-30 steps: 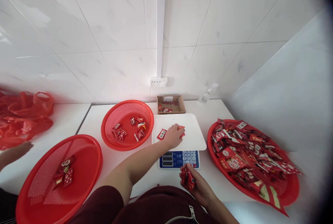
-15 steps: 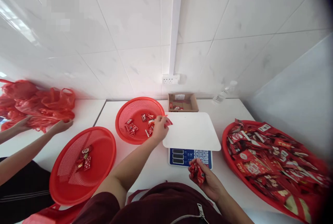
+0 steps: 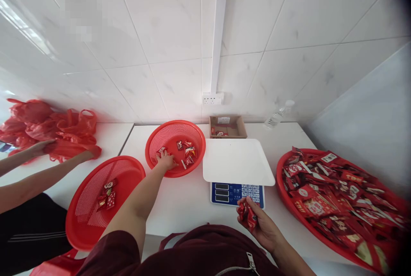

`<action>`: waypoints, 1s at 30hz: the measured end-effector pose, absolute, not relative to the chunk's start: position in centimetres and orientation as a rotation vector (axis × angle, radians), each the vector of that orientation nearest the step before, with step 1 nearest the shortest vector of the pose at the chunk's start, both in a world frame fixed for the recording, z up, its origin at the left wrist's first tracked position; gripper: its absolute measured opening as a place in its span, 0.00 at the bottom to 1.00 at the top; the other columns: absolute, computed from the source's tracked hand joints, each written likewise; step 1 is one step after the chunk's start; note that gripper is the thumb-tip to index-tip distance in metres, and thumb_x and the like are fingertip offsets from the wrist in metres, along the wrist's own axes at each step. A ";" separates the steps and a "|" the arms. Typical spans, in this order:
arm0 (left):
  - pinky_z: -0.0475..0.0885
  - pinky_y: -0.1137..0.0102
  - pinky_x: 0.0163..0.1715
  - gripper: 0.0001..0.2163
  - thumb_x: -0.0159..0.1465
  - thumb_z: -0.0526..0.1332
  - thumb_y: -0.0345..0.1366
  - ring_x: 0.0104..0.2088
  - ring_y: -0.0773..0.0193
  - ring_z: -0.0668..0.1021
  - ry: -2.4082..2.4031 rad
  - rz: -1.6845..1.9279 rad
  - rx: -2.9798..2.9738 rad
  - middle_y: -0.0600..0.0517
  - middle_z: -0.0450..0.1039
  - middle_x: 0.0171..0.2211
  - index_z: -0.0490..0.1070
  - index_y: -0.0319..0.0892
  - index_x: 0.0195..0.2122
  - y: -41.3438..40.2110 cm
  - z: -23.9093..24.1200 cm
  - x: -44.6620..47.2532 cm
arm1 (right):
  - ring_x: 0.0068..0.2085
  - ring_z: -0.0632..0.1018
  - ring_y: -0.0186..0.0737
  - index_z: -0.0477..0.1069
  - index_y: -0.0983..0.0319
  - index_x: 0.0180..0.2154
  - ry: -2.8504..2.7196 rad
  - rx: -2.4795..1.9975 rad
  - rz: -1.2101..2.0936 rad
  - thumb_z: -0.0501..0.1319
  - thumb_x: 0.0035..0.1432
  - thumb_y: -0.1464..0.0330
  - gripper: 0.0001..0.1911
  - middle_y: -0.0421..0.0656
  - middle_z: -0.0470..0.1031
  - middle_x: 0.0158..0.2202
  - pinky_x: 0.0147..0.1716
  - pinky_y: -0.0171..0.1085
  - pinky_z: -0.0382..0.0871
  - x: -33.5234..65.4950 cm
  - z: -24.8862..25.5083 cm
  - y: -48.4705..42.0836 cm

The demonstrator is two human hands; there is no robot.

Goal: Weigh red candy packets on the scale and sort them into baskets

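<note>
My left hand (image 3: 166,161) reaches into the middle red basket (image 3: 167,131), resting on the small red candy packets (image 3: 188,152) inside it; its fingers are curled over them, and what they hold is hidden. My right hand (image 3: 257,220) is near my body, in front of the scale (image 3: 236,193), closed round a bunch of red candy packets (image 3: 248,216). The scale's white pan (image 3: 237,161) is bare.
A big red tray (image 3: 337,190) heaped with red packets lies at the right. Another red basket (image 3: 96,207) with a few packets sits at the left. A cardboard box (image 3: 227,126) and a water bottle (image 3: 275,116) stand by the wall. Another person's hands (image 3: 41,146) handle red plastic bags (image 3: 48,126) at far left.
My left hand took the packets off the scale pan and moved left into the middle basket. The other person's hands came onto the red bags. My right hand stayed put.
</note>
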State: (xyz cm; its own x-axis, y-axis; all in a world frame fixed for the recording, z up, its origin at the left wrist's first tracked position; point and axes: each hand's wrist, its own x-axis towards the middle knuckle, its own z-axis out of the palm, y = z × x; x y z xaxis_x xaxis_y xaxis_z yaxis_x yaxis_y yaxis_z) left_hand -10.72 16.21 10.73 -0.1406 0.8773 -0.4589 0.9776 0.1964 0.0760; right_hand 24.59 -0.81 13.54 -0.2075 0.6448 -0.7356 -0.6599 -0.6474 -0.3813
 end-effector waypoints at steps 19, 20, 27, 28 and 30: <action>0.41 0.50 0.62 0.21 0.66 0.50 0.43 0.64 0.52 0.57 1.894 -0.216 2.149 0.46 0.61 0.61 0.58 0.51 0.61 8.1 12.3 -9.7 | 0.26 0.75 0.33 0.73 0.62 0.28 -0.007 -1.197 1.956 0.73 0.41 0.62 0.15 0.40 0.75 0.25 0.27 0.34 0.73 24.0 13.7 -1.2; 0.41 0.49 0.62 0.24 0.65 0.52 0.45 0.65 0.50 0.53 1.986 -0.215 2.114 0.45 0.55 0.64 0.55 0.52 0.62 7.7 12.5 -10.5 | 0.26 0.75 0.34 0.73 0.62 0.28 -0.003 -1.201 1.947 0.73 0.41 0.62 0.14 0.40 0.76 0.25 0.27 0.34 0.73 24.1 13.7 -1.3; 0.53 0.46 0.58 0.35 0.62 0.52 0.33 0.66 0.44 0.48 2.597 -0.284 1.558 0.35 0.40 0.67 0.35 0.41 0.67 2.8 12.9 -16.7 | 0.26 0.75 0.33 0.72 0.61 0.29 0.022 -1.211 1.939 0.73 0.42 0.63 0.14 0.39 0.76 0.27 0.26 0.35 0.72 24.3 13.2 -1.8; 0.53 0.47 0.58 0.33 0.62 0.49 0.30 0.66 0.46 0.50 2.607 -0.285 1.542 0.36 0.43 0.67 0.35 0.40 0.67 2.2 12.9 -17.5 | 0.26 0.75 0.33 0.72 0.62 0.29 0.015 -1.207 1.944 0.73 0.42 0.63 0.14 0.39 0.76 0.26 0.26 0.34 0.72 24.2 13.2 -1.8; 0.53 0.49 0.59 0.32 0.62 0.46 0.26 0.65 0.49 0.52 2.607 -0.288 1.541 0.38 0.48 0.66 0.37 0.38 0.67 1.5 12.8 -18.9 | 0.26 0.75 0.33 0.72 0.62 0.28 0.001 -1.198 1.951 0.73 0.41 0.63 0.15 0.39 0.75 0.26 0.26 0.34 0.71 24.0 13.3 -1.8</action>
State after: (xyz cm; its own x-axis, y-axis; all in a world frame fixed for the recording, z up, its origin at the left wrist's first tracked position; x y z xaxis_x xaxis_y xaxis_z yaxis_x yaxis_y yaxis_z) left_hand -18.89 1.46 12.85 -0.4832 0.8566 -0.1812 0.8755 0.4704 -0.1110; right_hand 24.03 -1.83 13.30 -0.2046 0.6410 -0.7397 -0.6416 -0.6586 -0.3933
